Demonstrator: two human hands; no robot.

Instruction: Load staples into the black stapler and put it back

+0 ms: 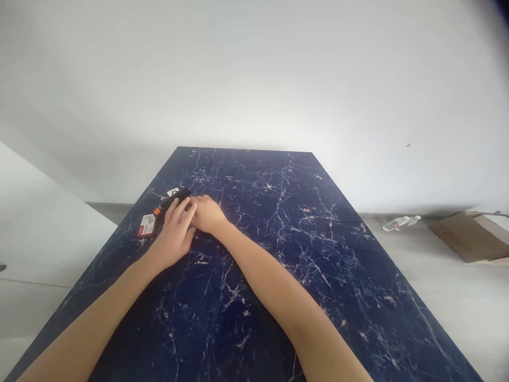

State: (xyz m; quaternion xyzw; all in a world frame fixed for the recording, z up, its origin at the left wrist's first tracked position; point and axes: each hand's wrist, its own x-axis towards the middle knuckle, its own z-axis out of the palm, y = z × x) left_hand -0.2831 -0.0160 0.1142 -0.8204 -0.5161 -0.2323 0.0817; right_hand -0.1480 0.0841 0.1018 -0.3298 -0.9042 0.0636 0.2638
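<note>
Left of the middle of the dark blue marbled table, both hands are close together at a black object whose kind I cannot make out. My left hand lies over its near side, fingers stretched out and slightly apart. Against its right end my right hand is curled, with the fingertips partly hidden by the left fingers. Beside the left hand is a small red and white box. An orange piece shows just above that box, and a white piece sits at the black object's far edge.
A pale wall rises behind the table's far edge. On the floor to the right lie a clear plastic bottle and an open cardboard box. A white panel stands at the left.
</note>
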